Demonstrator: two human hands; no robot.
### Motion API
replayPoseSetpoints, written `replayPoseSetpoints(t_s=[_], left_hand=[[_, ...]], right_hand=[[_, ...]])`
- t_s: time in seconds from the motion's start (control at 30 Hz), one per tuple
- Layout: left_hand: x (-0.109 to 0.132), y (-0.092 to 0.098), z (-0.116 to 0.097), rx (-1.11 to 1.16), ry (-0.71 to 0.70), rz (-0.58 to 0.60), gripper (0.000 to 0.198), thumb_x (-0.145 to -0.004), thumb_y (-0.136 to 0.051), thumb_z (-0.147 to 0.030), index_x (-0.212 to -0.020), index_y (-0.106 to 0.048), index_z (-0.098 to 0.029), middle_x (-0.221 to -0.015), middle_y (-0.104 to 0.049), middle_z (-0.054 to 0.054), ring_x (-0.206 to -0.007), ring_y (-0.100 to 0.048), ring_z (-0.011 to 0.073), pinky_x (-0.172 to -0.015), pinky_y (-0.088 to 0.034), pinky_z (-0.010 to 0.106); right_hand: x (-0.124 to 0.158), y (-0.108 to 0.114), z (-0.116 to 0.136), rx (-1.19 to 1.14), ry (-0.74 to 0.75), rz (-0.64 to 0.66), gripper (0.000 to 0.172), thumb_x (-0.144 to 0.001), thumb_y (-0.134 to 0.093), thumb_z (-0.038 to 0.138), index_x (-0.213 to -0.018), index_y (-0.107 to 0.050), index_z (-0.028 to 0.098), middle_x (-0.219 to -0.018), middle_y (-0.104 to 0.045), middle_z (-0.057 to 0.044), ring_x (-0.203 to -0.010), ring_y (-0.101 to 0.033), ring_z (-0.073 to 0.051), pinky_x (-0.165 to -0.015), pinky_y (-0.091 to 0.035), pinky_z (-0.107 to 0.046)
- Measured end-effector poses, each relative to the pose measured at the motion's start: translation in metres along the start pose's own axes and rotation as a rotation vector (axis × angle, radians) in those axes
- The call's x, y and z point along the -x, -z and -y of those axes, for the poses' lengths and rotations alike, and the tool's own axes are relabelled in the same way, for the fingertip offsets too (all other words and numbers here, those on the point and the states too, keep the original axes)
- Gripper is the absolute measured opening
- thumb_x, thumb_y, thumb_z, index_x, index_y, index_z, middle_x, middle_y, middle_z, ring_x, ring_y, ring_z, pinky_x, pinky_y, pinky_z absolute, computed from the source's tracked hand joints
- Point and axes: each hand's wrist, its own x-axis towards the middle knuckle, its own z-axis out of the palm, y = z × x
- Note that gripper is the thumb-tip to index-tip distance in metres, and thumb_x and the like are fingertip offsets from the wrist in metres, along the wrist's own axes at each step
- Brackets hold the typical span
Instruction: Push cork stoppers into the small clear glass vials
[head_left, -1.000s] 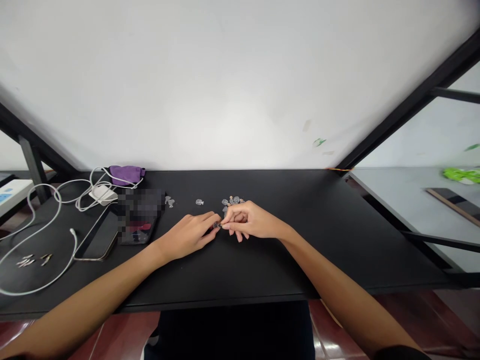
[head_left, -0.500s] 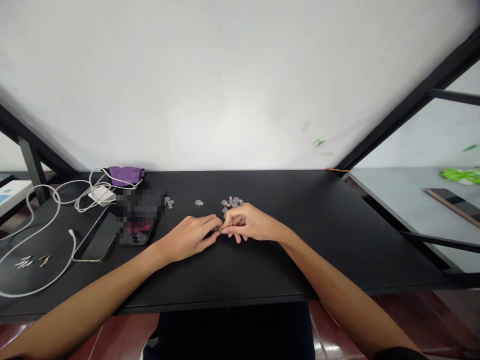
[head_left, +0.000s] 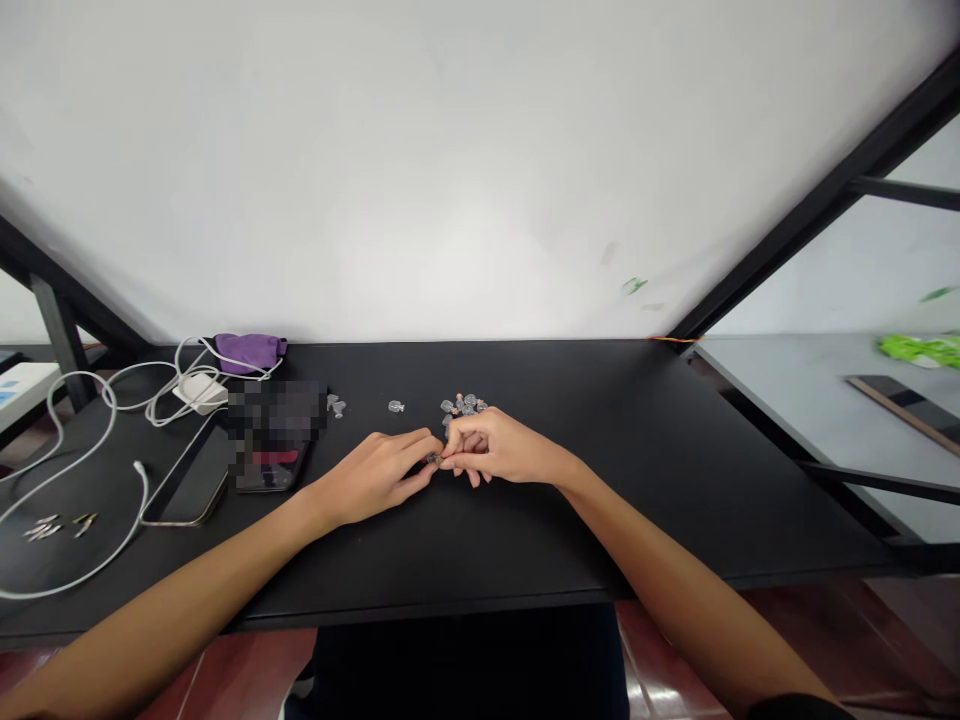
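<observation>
A small clear bottle [head_left: 433,458] is pinched between the thumb and fingers of my left hand [head_left: 386,474]. My right hand [head_left: 499,447] meets it from the right, thumb and index finger pressed together at the bottle's narrow end; the tiny part there is mostly hidden. Just behind my right hand lies a cluster of several small clear bottles [head_left: 469,402], some with tan stoppers. One more clear bottle [head_left: 396,406] lies alone to the left of the cluster, and further left are a few clear pieces [head_left: 337,407].
On the left of the black table [head_left: 600,540] are two phones [head_left: 191,485], a tangled white cable [head_left: 112,400], a white charger [head_left: 201,392], a purple cloth [head_left: 251,350] and several small metallic pieces [head_left: 43,528]. A white wall rises behind the table.
Both hands stay together around the small bottle, with hardly any finger movement. The whole view has shifted slightly.
</observation>
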Motion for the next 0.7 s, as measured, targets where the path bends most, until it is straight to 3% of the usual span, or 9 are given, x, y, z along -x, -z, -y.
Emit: replayPoseSetpoints(t_s=[0.27, 0.7], left_hand=[[-0.0005, 0.0004, 0.0, 0.006, -0.013, -0.007, 0.008, -0.106, -0.046, -0.025, -0.104, -0.054, -0.023, -0.093, -0.062, -0.002, -0.071, -0.058, 0.011, -0.067, -0.039, 0.025], [-0.0005, 0.0007, 0.0001, -0.006, -0.037, -0.007, 0.011, -0.106, -0.045, -0.025, -0.103, -0.055, -0.022, -0.093, -0.063, -0.001, -0.07, -0.059, 0.0109, -0.066, -0.04, 0.025]], right_hand=[[0.0003, 0.0001, -0.0011, 0.014, 0.007, 0.005, 0.027, -0.093, -0.072, 0.04, -0.083, -0.059, 0.018, -0.072, -0.07, -0.001, -0.057, -0.066, -0.012, -0.049, -0.051, -0.021], [0.0005, 0.0, -0.0007, 0.037, 0.004, 0.013, 0.028, -0.094, -0.071, 0.041, -0.083, -0.058, 0.019, -0.071, -0.069, -0.001, -0.057, -0.065, -0.012, -0.05, -0.051, -0.021]])
